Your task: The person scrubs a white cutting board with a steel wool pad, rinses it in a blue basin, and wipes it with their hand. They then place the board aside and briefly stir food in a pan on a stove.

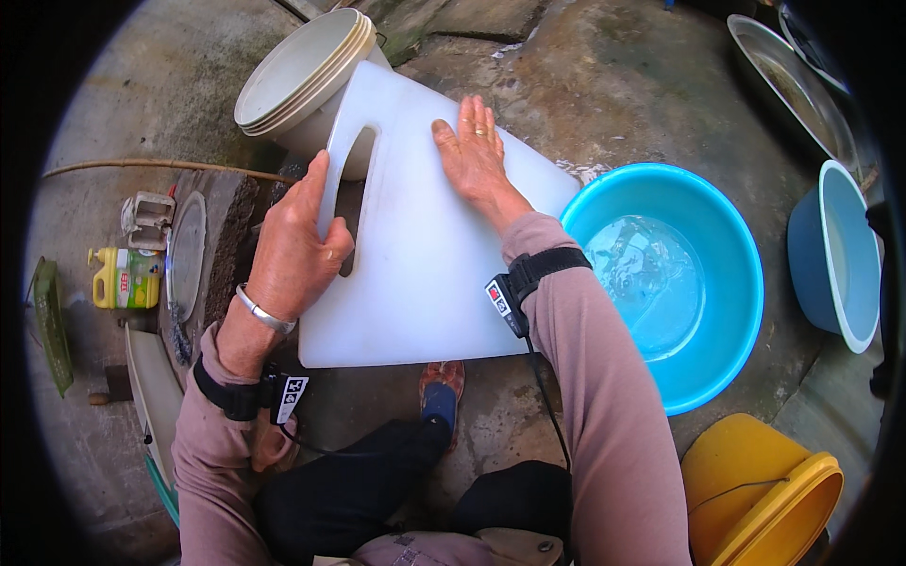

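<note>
A large white plastic cutting board (425, 283) is tilted in front of me, with a long handle slot near its left edge. My left hand (294, 244) grips the strip beside that slot, its thumb reaching over to the opening. The fingers behind the board are hidden. Flat on the upper part of the board lies my right hand (473, 152), palm down, holding nothing. Close to my right forearm stands a bright blue basin (732, 283) with some clear, bubbly water (640, 276) in the bottom.
Stacked white buckets (311, 64) lean behind the board. On the left are a yellow detergent jug (124, 278), a round lid (187, 258) and a green plastic tray (53, 325). A yellow bucket (750, 467), a blue tub (814, 262) and a metal basin (842, 134) are on the right.
</note>
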`<action>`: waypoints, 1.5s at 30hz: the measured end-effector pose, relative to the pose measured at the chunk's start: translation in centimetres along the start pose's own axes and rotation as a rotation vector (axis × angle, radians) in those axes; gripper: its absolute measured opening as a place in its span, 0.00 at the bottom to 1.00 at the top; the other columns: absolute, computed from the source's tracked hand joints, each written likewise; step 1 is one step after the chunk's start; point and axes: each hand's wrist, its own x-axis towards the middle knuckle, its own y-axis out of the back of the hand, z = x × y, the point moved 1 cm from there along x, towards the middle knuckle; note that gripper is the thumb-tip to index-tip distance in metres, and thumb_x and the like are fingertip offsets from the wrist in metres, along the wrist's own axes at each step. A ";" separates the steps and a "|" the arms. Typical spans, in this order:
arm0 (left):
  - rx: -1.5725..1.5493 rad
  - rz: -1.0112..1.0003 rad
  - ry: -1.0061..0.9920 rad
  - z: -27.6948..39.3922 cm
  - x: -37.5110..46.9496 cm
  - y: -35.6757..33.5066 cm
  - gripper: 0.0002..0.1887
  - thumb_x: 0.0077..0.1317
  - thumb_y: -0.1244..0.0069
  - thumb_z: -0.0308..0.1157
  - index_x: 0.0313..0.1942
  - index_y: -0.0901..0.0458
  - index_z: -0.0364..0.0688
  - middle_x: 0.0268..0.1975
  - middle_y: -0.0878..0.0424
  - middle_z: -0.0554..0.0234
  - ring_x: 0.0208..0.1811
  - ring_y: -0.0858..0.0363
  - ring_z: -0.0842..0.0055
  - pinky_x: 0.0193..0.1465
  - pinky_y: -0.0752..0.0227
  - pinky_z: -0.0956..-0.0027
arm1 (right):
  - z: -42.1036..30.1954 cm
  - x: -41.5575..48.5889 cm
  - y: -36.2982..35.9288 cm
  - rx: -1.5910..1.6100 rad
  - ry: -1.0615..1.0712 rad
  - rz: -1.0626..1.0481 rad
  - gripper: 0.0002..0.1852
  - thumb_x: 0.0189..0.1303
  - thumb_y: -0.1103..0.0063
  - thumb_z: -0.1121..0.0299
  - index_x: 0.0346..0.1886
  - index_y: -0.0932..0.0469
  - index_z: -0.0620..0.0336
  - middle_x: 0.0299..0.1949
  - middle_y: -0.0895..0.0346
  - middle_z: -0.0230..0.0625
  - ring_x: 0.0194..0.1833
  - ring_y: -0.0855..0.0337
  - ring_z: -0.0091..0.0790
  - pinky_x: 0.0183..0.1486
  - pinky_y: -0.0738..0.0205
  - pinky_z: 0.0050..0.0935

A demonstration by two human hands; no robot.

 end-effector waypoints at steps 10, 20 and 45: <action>-0.012 0.001 0.055 -0.1 -0.5 -0.2 0.32 0.55 0.51 0.19 0.63 0.36 0.24 0.50 0.21 0.31 0.48 0.18 0.46 0.50 0.23 0.58 | 4.7 -3.1 0.3 0.021 -0.127 0.028 0.45 0.69 0.65 0.41 0.76 0.61 0.66 0.79 0.71 0.48 0.79 0.73 0.46 0.77 0.77 0.44; -0.042 0.031 0.045 0.6 -0.3 0.0 0.32 0.55 0.51 0.20 0.63 0.35 0.25 0.51 0.21 0.30 0.49 0.18 0.47 0.52 0.23 0.59 | 8.2 -8.9 0.1 -0.001 -0.226 0.064 0.45 0.70 0.62 0.43 0.75 0.59 0.72 0.78 0.69 0.57 0.78 0.70 0.55 0.77 0.73 0.46; 0.263 -0.201 0.066 2.7 0.5 1.0 0.33 0.59 0.48 0.24 0.67 0.33 0.49 0.41 0.30 0.45 0.37 0.22 0.52 0.42 0.25 0.55 | 6.6 -11.8 7.2 1.640 -0.357 -0.031 0.11 0.69 0.48 0.67 0.46 0.23 0.65 0.49 0.21 0.48 0.56 0.21 0.45 0.60 0.24 0.40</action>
